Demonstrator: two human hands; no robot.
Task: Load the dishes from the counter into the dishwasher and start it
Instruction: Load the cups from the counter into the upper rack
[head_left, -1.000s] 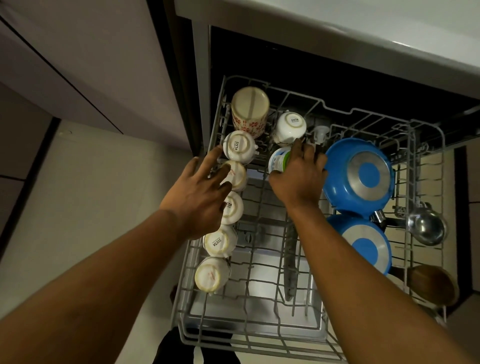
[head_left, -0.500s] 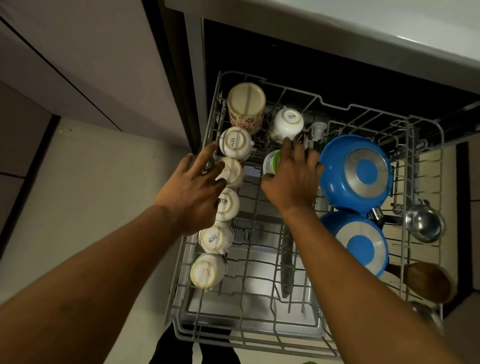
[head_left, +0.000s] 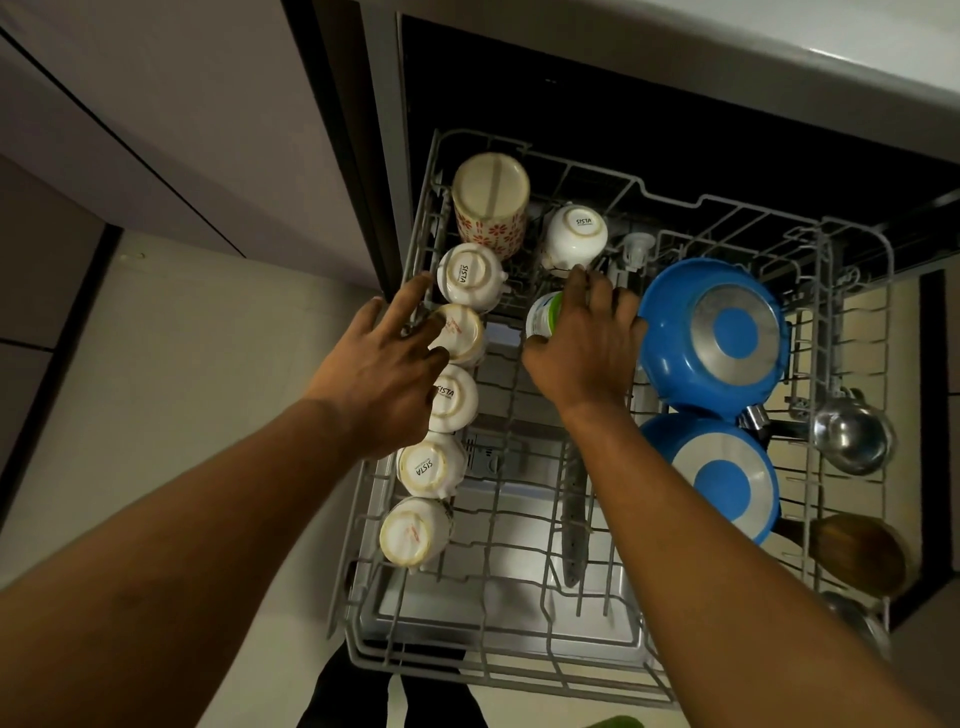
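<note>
As I look down, the word SISTA reads on the upturned bases of four white cups (head_left: 470, 273) in the dishwasher rack (head_left: 363, 519); two other cups in the left row carry only faint red marks I cannot read. My right hand (head_left: 587, 353) curls its fingers round a green-banded cup (head_left: 541, 316) in the middle of the rack, just in front of the rear SISTA cup. My left hand (head_left: 379, 364) holds its fingers spread and straight over the left row, the tips on or just above a red-marked cup (head_left: 467, 340); I cannot tell which. A flowered mug (head_left: 491, 208) stands upside down in the rear left corner. Two blue pans (head_left: 711, 338) lean bottom-up on the right, with a steel ladle (head_left: 852, 436) and a wooden spoon (head_left: 857, 551) beside them. The rack sits over a pale floor (head_left: 182, 338), beside a cabinet door (head_left: 156, 104), below the tabletop (head_left: 883, 41).
</note>
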